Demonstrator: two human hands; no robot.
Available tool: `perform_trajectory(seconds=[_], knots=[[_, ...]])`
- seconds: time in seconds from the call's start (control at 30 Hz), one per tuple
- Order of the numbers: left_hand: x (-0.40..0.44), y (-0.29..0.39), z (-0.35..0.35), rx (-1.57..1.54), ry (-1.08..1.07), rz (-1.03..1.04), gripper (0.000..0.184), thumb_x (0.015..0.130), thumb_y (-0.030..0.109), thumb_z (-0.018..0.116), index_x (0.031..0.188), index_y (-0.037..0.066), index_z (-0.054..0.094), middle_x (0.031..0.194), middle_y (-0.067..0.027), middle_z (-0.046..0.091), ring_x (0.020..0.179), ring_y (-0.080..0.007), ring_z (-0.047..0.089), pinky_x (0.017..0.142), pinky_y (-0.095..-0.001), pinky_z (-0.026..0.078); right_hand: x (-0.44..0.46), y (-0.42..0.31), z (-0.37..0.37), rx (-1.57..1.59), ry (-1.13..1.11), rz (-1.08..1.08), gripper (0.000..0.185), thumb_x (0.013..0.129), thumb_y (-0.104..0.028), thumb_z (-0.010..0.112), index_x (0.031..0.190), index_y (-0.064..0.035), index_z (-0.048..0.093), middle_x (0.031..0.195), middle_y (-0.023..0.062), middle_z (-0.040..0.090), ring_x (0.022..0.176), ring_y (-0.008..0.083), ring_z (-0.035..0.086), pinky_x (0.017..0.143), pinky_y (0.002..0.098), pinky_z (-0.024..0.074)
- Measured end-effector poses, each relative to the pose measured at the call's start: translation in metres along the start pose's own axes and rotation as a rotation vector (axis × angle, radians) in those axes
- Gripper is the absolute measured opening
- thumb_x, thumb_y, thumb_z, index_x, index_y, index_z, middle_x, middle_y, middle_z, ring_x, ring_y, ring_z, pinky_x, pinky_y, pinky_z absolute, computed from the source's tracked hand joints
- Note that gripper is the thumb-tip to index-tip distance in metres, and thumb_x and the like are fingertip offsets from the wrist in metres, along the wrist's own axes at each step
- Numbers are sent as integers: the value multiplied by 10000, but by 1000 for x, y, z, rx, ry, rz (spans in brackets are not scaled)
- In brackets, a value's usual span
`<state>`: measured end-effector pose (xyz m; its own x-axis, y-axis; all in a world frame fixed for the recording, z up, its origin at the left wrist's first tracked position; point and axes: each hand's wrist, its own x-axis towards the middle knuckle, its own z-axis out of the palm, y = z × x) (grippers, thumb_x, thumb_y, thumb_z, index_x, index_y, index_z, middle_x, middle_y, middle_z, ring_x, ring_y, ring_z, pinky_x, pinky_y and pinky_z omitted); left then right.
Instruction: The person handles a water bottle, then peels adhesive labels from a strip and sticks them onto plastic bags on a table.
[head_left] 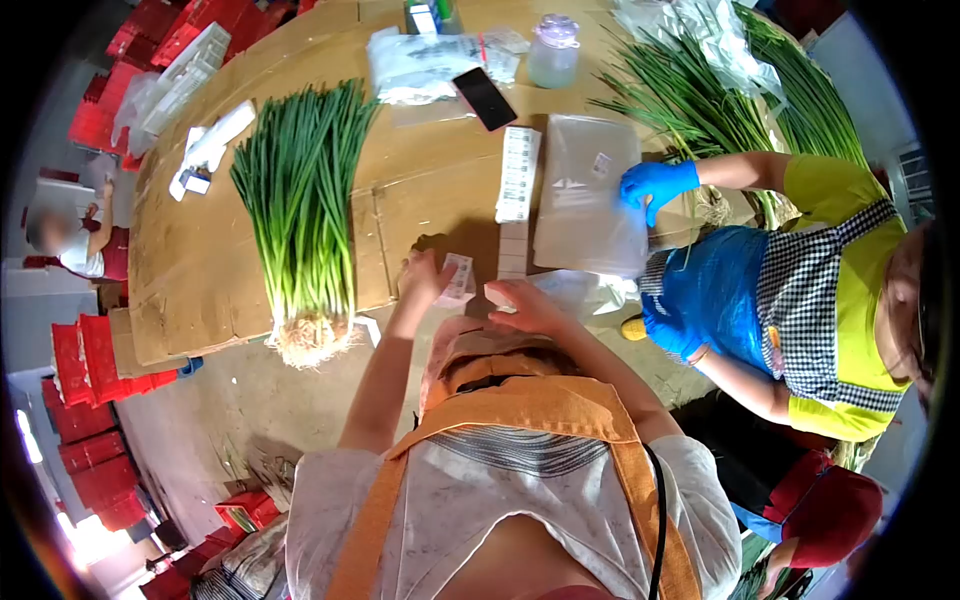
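Note:
My left hand (424, 279) is at the table's near edge, its thumb side against a small printed label sheet (459, 277) that it appears to grip; part of the grip is hidden. My right hand (523, 304) is a little to the right, fingers stretched out and apart, holding nothing I can see. Just beyond it lies a strip of labels (517, 176), its lower end reaching toward my fingers. A stack of clear plastic bags (585, 200) rests right of the strip. Left of my hands lies a large bunch of green onions (305, 200), roots toward me.
A co-worker's blue-gloved hand (657, 188) touches the bag stack from the right. Farther back are a phone (484, 98), a lidded jar (554, 52) and plastic packets (425, 65). More green onions (690, 90) lie back right. Red crates (85, 360) stand left.

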<state>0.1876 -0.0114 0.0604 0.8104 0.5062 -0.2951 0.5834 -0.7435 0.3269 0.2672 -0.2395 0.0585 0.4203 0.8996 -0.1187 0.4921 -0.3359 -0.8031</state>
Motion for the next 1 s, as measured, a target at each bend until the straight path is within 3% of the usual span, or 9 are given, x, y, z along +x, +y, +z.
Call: perform_trajectory(seconds=[0.1,0.23,0.4,0.5,0.6,0.7,0.8,0.9,1.0], knots=[[13,8,39,-10,-8,-150,504,769,404,608,1040,-12,526,1091,-228,586,968,-375,592,795,-436,491,-24,15,-26,290,159,10,396,784,-274,652,1108,-55,591,1014,158,626,951,316,588,826,394,468],[14,6,44,-167,1,-311,482,751,403,617,1002,-2,544,939,-213,638,876,-365,620,737,-449,493,-48,27,-98,-35,472,-90,229,780,-156,642,993,-73,626,966,132,640,930,308,591,787,392,471],[16,9,43,-216,-48,-277,380,769,380,588,890,21,617,891,-202,650,849,-358,626,712,-449,486,-65,93,-146,-405,566,-75,308,705,-150,702,998,-102,620,1077,77,622,988,293,574,830,408,443],[26,-9,64,-227,-28,-273,367,772,365,587,892,22,642,859,-205,650,828,-355,629,702,-436,485,-67,115,-149,-589,317,128,584,761,-375,657,1288,-201,479,1415,62,366,1267,306,367,1023,475,286],[27,12,41,-163,-49,-263,350,761,341,605,894,24,667,798,-206,648,763,-353,640,669,-411,488,-60,137,-127,-673,284,145,646,791,-448,607,1367,-255,389,1484,41,240,1332,292,267,1063,497,210],[55,-2,41,-103,-195,-250,288,754,267,626,859,3,669,724,-161,651,689,-283,646,621,-362,492,-51,144,-117,-636,303,160,614,808,-441,593,1364,-266,399,1491,40,226,1333,298,271,1069,489,209],[79,-34,39,-835,-373,-171,225,746,146,630,915,-2,651,757,-118,646,654,-192,620,570,-308,479,-42,143,-120,-589,324,154,572,798,-418,613,1322,-250,457,1457,39,300,1309,297,312,1048,481,236],[59,20,-2,-1347,-250,-401,134,791,91,611,868,-16,630,695,-75,601,594,-114,553,549,-260,444,-32,211,-119,-268,345,54,540,758,-385,659,1260,-240,524,1399,34,389,1264,292,367,1018,464,266],[44,17,2,-918,-219,-58,133,864,127,574,939,20,592,774,-72,612,682,-170,579,625,-303,460,-25,169,-153,-524,436,113,587,654,-381,723,1195,-210,571,1340,40,459,1213,272,415,1003,455,273]])
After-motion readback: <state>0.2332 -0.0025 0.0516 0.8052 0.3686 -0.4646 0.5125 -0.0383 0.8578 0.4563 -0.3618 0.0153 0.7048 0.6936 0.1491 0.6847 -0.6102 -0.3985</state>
